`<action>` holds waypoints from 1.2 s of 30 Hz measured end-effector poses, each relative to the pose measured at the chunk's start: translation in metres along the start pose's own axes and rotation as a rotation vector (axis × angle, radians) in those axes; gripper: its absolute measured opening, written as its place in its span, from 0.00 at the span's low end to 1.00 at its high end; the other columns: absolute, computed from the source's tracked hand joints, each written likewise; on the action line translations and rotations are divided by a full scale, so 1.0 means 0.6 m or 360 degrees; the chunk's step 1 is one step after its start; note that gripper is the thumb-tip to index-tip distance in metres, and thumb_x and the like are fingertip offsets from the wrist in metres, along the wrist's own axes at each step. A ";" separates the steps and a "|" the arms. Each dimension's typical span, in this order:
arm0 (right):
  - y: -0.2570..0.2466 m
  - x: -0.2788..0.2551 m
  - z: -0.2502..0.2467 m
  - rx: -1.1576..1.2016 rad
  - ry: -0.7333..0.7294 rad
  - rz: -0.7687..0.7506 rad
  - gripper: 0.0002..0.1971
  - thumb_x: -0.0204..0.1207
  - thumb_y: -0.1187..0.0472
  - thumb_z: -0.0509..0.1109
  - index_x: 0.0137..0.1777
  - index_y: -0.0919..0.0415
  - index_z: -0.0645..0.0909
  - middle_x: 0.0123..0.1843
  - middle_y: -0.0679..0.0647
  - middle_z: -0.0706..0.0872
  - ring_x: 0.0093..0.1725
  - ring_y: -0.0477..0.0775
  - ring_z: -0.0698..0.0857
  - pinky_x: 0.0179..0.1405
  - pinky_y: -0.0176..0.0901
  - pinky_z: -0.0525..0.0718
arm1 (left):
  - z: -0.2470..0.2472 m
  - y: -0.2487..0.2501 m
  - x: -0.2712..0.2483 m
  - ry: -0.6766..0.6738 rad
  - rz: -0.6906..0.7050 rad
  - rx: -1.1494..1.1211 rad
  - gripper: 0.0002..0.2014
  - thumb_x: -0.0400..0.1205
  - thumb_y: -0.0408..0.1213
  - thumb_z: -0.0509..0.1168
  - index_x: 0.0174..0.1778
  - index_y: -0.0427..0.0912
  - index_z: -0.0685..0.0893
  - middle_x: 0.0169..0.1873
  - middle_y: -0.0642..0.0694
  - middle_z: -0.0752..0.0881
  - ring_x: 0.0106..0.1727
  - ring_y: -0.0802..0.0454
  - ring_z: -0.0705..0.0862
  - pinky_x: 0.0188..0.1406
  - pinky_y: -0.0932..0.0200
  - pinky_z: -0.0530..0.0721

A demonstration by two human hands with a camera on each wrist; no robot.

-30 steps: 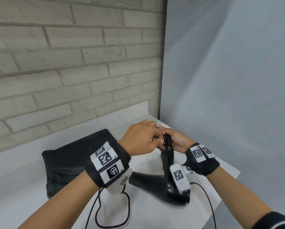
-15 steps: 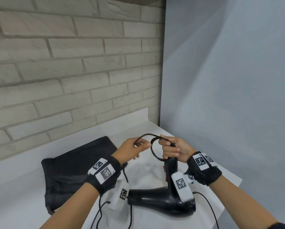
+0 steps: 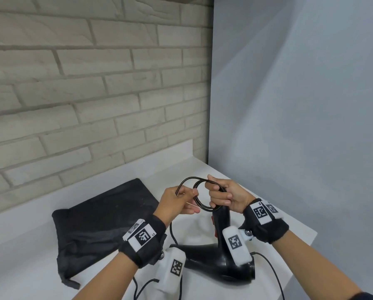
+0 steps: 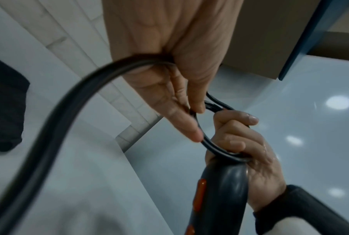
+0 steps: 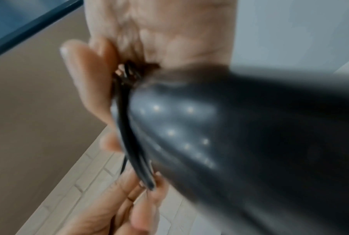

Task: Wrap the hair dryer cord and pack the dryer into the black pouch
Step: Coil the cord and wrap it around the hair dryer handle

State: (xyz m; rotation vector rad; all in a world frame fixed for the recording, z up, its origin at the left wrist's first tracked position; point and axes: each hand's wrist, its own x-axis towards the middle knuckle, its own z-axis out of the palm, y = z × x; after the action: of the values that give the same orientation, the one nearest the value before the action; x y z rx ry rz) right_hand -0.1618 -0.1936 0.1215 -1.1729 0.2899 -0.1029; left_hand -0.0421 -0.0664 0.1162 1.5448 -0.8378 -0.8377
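The springy cord (image 3: 199,198) is pinched by the left hand (image 3: 176,202) and its coils clamped against the rigid dryer (image 3: 221,252) handle by the right hand (image 3: 226,197); slack could uncoil.

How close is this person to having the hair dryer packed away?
Early on. A few cord loops are coiled at the dryer handle, held by the right hand; the left hand feeds another. Loose cord remains on the counter, and the black pouch lies beside it, dryer not inside.

White table (image 3: 25,263) fills lower frame. Pale brick wall (image 3: 94,83) upper left; plain grey wall (image 3: 300,105) on right.
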 end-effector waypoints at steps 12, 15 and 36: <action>0.001 0.005 0.013 -0.0082 -0.0097 0.0018 0.22 0.76 0.50 0.52 0.20 0.52 0.69 0.09 0.42 0.62 0.10 0.42 0.62 0.30 0.35 0.79 | -0.024 0.086 0.005 0.0312 0.0596 0.0233 0.10 0.82 0.35 0.63 0.39 0.35 0.86 0.12 0.64 0.77 0.17 0.68 0.72 0.19 0.79 0.66; 0.001 0.004 0.015 -0.0108 -0.0097 0.0020 0.22 0.76 0.50 0.53 0.20 0.52 0.69 0.09 0.42 0.61 0.11 0.42 0.62 0.30 0.35 0.78 | -0.019 0.088 0.008 0.0403 0.0632 0.0157 0.11 0.82 0.35 0.63 0.37 0.36 0.85 0.12 0.64 0.76 0.19 0.71 0.74 0.21 0.81 0.67; 0.004 -0.008 -0.011 0.0051 -0.0072 -0.0084 0.20 0.68 0.45 0.67 0.19 0.50 0.69 0.11 0.41 0.62 0.10 0.40 0.62 0.27 0.35 0.79 | -0.069 0.015 0.030 0.0203 0.0258 0.0320 0.08 0.81 0.39 0.65 0.46 0.36 0.83 0.23 0.51 0.72 0.15 0.63 0.67 0.18 0.72 0.65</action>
State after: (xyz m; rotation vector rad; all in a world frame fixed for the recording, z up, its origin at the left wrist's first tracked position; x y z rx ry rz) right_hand -0.1686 -0.1971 0.1176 -1.1501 0.2168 -0.1264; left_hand 0.0022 -0.0629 0.1288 1.6615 -0.9618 -0.5448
